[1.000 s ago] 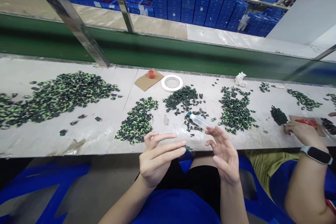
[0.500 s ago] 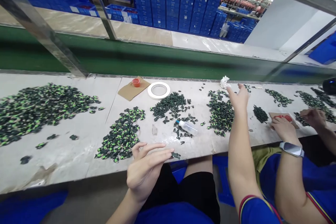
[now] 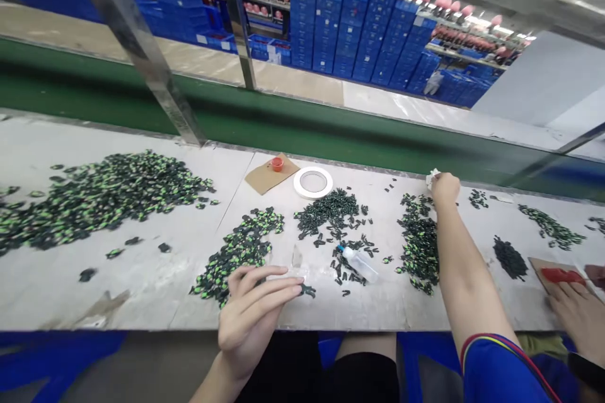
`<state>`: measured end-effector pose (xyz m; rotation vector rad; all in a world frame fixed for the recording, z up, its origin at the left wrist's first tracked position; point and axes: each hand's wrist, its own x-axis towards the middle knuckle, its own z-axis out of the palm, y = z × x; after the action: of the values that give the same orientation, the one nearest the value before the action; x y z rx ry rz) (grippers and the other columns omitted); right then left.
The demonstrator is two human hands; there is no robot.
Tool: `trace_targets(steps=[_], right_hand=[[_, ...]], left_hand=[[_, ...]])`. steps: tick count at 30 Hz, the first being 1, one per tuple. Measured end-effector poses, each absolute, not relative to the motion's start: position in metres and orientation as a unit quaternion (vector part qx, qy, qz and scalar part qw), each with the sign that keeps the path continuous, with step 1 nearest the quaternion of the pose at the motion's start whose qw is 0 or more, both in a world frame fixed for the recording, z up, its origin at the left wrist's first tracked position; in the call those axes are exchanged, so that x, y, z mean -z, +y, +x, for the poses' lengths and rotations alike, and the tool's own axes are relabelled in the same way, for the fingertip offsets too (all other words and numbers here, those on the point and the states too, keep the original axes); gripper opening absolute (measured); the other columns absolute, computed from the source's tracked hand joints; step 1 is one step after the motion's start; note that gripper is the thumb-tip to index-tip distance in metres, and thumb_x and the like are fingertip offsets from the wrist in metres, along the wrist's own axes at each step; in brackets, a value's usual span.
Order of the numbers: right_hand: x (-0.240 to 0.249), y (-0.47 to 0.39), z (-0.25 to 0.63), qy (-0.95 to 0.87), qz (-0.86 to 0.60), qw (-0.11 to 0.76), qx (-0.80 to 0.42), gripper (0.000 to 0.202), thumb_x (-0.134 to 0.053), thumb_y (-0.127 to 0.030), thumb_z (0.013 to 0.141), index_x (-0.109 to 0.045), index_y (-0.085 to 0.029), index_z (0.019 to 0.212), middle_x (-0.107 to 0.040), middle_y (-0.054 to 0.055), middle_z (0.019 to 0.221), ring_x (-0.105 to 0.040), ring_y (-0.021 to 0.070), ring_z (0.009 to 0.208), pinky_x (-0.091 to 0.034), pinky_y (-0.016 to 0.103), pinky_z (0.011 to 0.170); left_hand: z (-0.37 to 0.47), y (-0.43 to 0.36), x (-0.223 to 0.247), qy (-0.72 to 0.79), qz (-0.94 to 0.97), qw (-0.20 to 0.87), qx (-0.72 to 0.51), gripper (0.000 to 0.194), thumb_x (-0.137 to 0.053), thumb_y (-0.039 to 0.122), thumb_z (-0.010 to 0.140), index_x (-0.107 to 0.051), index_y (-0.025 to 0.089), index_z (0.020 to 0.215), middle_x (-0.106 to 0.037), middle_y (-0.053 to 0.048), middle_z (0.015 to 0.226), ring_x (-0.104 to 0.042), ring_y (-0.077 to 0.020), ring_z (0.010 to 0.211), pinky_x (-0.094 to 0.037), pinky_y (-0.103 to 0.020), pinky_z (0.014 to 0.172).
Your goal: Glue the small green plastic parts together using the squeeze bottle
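Observation:
My left hand (image 3: 258, 305) is closed at the table's near edge, fingers pressed together, with a small dark green piece (image 3: 307, 290) at its fingertips. My right hand (image 3: 445, 189) reaches far across the table, its fingers around a crumpled white tissue (image 3: 432, 177). Beside my left hand lies a pile of dark and bright green pieces (image 3: 243, 245). A similar pile (image 3: 420, 245) lies beside my right forearm. Between them are a heap of small dark pieces (image 3: 331, 208) and a clear bottle with a blue tip (image 3: 360, 264).
A white tape roll (image 3: 326, 192) and a red cup (image 3: 277, 164) on cardboard (image 3: 258, 181) lie toward the back. A large green pile (image 3: 123, 195) spreads at left. At right, another person's hand (image 3: 579, 312) touches a red item (image 3: 562, 275). Metal posts stand behind.
My right hand has gone from open beside the tissue to closed around it. My left hand still has the piece at its fingertips. The view has shifted, and the table contents appear farther right.

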<state>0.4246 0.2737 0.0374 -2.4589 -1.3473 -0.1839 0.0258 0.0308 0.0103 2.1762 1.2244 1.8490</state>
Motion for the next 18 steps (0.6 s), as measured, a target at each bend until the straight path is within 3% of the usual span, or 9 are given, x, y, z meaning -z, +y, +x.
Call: trace_targets(steps=[6, 12, 14, 18], right_hand=[[-0.05, 0.268, 0.425, -0.515, -0.831, 0.197, 0.07, 0.017, -0.062, -0.018, 0.077, -0.072, -0.011, 0.089, -0.069, 0.015, 0.084, -0.06, 0.0244, 0.084, -0.042, 0.033, 0.078], [-0.066, 0.241, 0.414, -0.526, -0.795, 0.28, 0.117, 0.012, -0.066, -0.017, 0.074, -0.07, -0.014, 0.085, -0.048, 0.02, 0.126, -0.042, 0.0298, 0.122, -0.033, 0.041, 0.099], [-0.072, 0.231, 0.409, -0.526, -0.781, 0.326, 0.08, 0.012, -0.065, -0.017, 0.076, -0.067, -0.013, 0.087, -0.053, 0.021, 0.12, -0.049, 0.0288, 0.117, -0.037, 0.04, 0.096], [-0.079, 0.208, 0.395, -0.507, -0.763, 0.4, 0.013, 0.016, -0.057, -0.019, 0.081, -0.063, -0.012, 0.095, -0.066, 0.016, 0.093, -0.065, 0.0222, 0.081, -0.049, 0.034, 0.076]], left_hand=[[0.028, 0.036, -0.006, 0.412, 0.686, 0.025, -0.6, 0.016, -0.067, 0.007, 0.082, -0.07, 0.022, 0.084, -0.077, 0.0, 0.079, -0.068, -0.018, 0.079, -0.039, -0.039, 0.081], [0.031, 0.035, -0.004, 0.406, 0.69, 0.024, -0.599, 0.017, -0.064, 0.009, 0.084, -0.071, 0.024, 0.084, -0.077, 0.001, 0.08, -0.068, -0.0171, 0.081, -0.038, -0.04, 0.086], [0.031, 0.033, -0.003, 0.401, 0.694, 0.021, -0.598, 0.018, -0.063, 0.009, 0.085, -0.071, 0.025, 0.085, -0.078, 0.002, 0.081, -0.068, -0.0168, 0.081, -0.037, -0.04, 0.089], [0.032, 0.03, -0.004, 0.389, 0.699, 0.011, -0.6, 0.019, -0.061, 0.008, 0.086, -0.071, 0.024, 0.086, -0.077, 0.001, 0.082, -0.068, -0.0161, 0.081, -0.036, -0.04, 0.093]])
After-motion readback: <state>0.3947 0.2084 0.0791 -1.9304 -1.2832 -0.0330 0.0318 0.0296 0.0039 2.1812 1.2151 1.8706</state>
